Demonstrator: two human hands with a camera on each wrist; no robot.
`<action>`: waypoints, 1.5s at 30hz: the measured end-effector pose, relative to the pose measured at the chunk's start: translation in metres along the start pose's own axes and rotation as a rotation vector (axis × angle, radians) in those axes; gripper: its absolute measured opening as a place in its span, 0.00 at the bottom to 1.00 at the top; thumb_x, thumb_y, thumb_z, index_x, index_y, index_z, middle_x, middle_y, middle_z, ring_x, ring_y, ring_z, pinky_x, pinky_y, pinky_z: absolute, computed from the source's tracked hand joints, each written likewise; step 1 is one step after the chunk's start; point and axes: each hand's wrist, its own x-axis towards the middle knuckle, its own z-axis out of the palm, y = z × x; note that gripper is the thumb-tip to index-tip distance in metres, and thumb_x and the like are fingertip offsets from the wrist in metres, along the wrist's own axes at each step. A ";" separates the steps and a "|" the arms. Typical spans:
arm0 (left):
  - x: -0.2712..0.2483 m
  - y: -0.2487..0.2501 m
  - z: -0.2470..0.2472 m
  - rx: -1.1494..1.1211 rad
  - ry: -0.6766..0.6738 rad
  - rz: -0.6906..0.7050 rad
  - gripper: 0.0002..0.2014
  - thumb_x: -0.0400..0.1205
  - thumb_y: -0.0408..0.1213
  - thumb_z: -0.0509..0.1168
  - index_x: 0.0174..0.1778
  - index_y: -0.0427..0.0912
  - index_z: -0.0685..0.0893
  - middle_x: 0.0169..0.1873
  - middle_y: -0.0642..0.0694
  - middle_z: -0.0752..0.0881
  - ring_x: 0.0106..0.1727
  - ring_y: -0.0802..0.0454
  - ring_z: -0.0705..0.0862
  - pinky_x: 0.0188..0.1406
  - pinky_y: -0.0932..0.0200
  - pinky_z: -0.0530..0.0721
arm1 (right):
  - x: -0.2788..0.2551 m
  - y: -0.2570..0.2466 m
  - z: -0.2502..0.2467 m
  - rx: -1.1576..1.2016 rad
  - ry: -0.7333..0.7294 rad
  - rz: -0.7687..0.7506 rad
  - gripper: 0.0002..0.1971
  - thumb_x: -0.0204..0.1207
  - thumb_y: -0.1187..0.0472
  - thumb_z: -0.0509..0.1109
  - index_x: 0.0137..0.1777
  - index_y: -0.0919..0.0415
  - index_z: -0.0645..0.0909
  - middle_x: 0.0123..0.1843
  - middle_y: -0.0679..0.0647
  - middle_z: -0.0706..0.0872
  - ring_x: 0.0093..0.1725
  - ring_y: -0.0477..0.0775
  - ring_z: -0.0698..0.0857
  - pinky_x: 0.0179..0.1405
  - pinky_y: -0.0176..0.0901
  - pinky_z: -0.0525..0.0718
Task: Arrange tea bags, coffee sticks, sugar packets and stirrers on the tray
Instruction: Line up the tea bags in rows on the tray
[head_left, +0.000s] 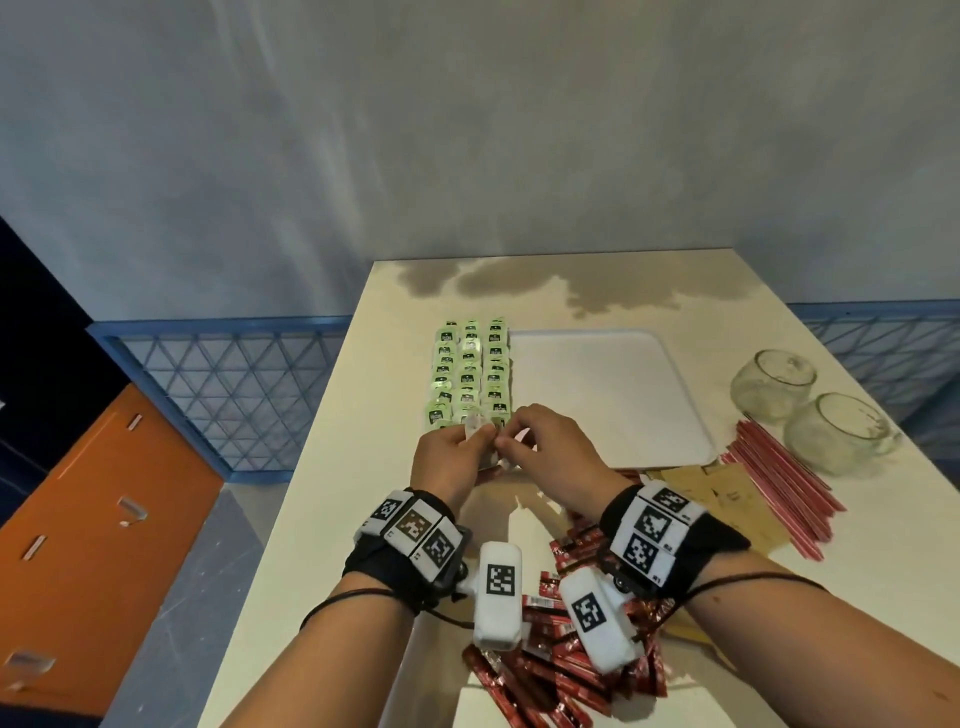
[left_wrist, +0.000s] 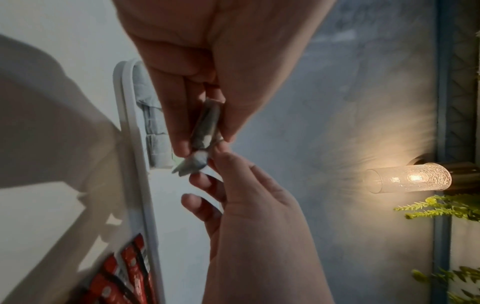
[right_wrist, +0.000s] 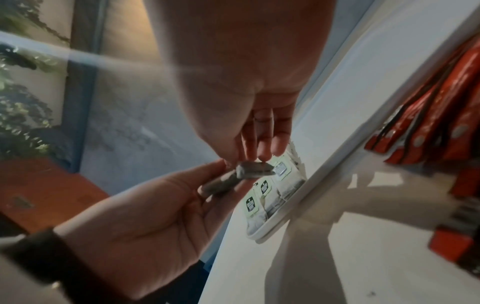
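Pinching a small stack of tea bags (head_left: 480, 434) between thumb and fingers, the left hand (head_left: 451, 457) holds it above the near left corner of the white tray (head_left: 613, 395). Right hand (head_left: 545, 447) fingertips nip the stack's end, perhaps one bag's tag. Rows of tea bags (head_left: 470, 371) fill the tray's left side. Coffee sticks (head_left: 566, 654), sugar packets (head_left: 727, 499) and stirrers (head_left: 784, 488) lie on the counter (head_left: 337, 519).

My arms are bare, no sleeves. Each wrist wears a black fabric band (head_left: 382, 564) carrying white blocks printed with black-and-white square markers (head_left: 652, 525) — three in a row. A white camera pod (head_left: 500, 592) with its own marker hangs under each wrist, and thin black cords (head_left: 343, 600) loop both forearms.
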 end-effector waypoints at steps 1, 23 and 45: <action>-0.001 0.000 0.003 -0.011 0.005 0.003 0.09 0.82 0.33 0.69 0.38 0.35 0.88 0.34 0.40 0.88 0.36 0.48 0.88 0.34 0.60 0.88 | -0.001 0.002 -0.001 -0.020 -0.003 -0.015 0.05 0.81 0.57 0.69 0.48 0.58 0.83 0.53 0.54 0.84 0.46 0.51 0.82 0.44 0.42 0.75; 0.020 0.005 -0.062 -0.030 0.147 -0.092 0.10 0.84 0.34 0.63 0.51 0.35 0.89 0.44 0.38 0.91 0.41 0.47 0.89 0.40 0.51 0.92 | 0.041 0.039 0.015 0.127 -0.042 0.276 0.07 0.80 0.62 0.72 0.43 0.66 0.85 0.36 0.61 0.90 0.29 0.49 0.83 0.40 0.44 0.85; 0.048 0.013 -0.081 0.237 -0.090 0.129 0.05 0.79 0.31 0.72 0.48 0.43 0.88 0.39 0.42 0.89 0.37 0.51 0.84 0.38 0.58 0.82 | 0.050 -0.003 0.041 0.391 0.117 0.234 0.03 0.78 0.56 0.75 0.46 0.54 0.87 0.44 0.51 0.90 0.47 0.52 0.88 0.49 0.42 0.84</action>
